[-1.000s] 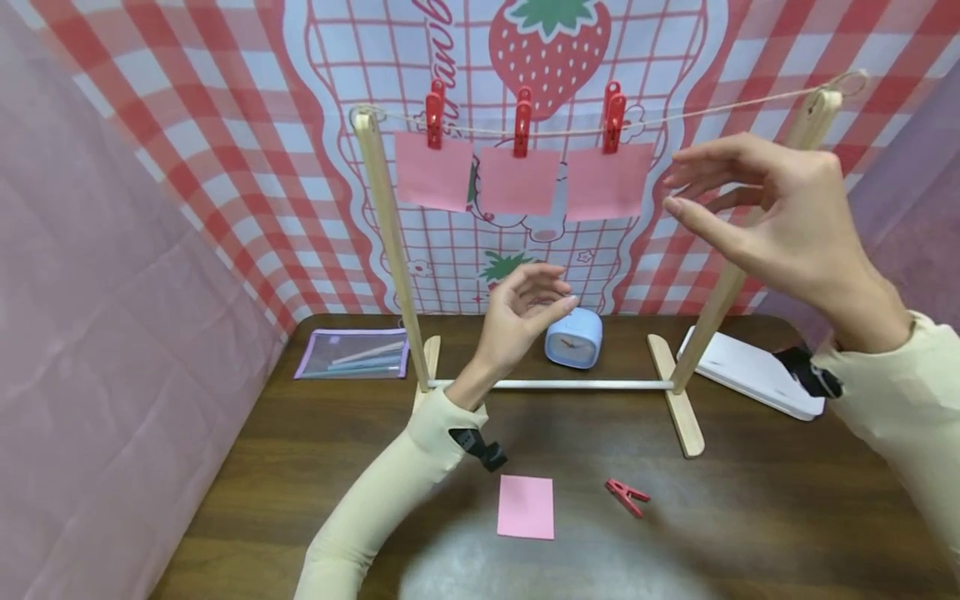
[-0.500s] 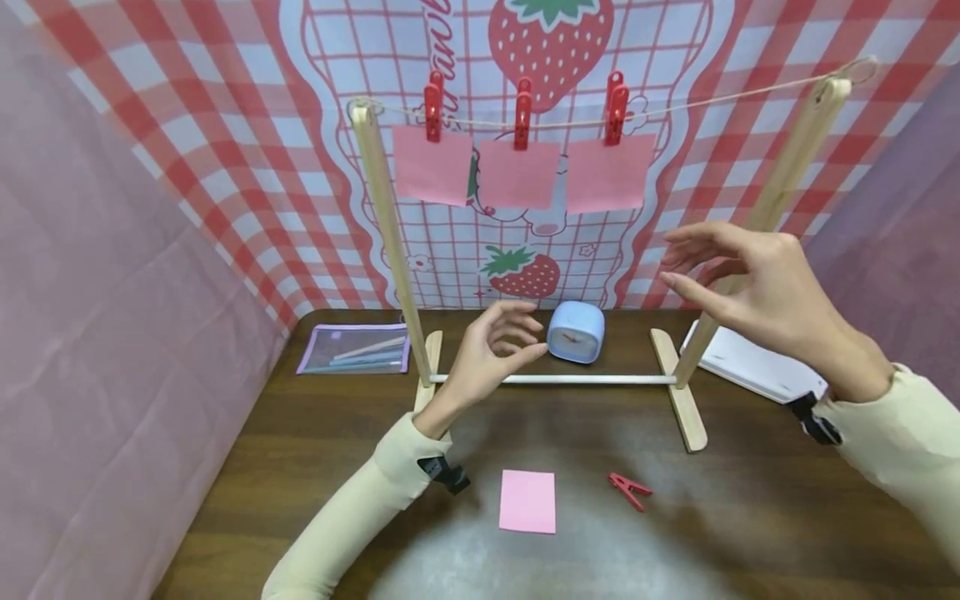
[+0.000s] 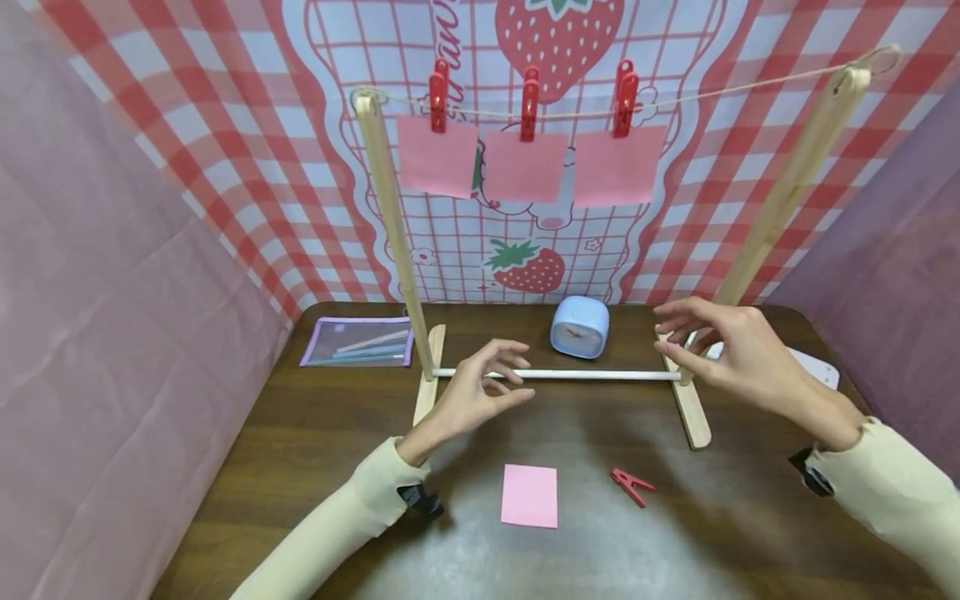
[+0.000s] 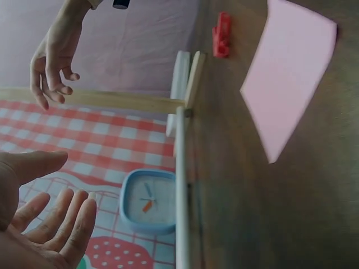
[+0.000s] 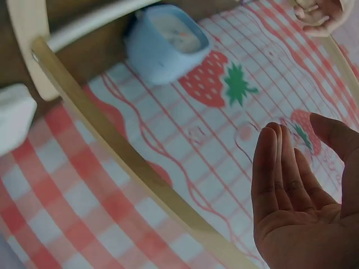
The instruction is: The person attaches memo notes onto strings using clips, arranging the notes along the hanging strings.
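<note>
My left hand (image 3: 480,387) hovers over the table near the left foot of the wooden stand, fingers loosely bent and apart from the thumb, holding nothing. Beside the stand's right post (image 3: 787,192), my right hand (image 3: 731,350) is also in the air with nothing in it. Between and below them a pink sticky note (image 3: 529,497) lies on the table. A red clothespin (image 3: 632,487) rests to its right. Above, three pink notes, such as the middle pink note (image 3: 525,171), hang from the string (image 3: 577,115), each under a red clothespin such as the middle clothespin (image 3: 529,104).
A light blue clock (image 3: 580,327) stands behind the stand's white crossbar (image 3: 600,375). At the back left lies a purple-edged mesh pouch (image 3: 358,343) with pens. A white flat case (image 3: 813,367) is partly hidden behind the right hand. A checked cloth (image 3: 300,167) covers the back.
Both hands have come down from the height of the line toward the table, the left one also shifting left. The hanging notes, the loose note and the loose clothespin stay in place.
</note>
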`<move>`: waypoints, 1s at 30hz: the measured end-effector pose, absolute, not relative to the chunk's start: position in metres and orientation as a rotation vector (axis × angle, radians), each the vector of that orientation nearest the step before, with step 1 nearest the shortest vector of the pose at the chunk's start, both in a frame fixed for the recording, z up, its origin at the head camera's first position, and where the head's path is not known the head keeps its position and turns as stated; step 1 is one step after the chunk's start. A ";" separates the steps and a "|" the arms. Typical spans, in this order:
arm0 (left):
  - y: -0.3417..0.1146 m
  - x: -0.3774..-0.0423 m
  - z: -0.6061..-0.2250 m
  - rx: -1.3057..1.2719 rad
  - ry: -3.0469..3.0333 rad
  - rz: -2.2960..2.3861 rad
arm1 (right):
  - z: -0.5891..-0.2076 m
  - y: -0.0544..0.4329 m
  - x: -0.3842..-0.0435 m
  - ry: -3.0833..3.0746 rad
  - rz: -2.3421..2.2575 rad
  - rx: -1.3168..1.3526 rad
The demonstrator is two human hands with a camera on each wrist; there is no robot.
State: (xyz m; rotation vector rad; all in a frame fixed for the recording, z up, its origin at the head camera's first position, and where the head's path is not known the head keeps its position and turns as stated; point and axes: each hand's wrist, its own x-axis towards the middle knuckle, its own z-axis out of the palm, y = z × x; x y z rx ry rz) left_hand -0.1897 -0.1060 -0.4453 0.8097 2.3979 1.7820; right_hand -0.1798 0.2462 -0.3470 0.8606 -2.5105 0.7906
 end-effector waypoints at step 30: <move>-0.123 -0.141 -0.497 0.959 2.544 1.120 | -0.476 0.253 -0.133 -2.716 1.087 0.954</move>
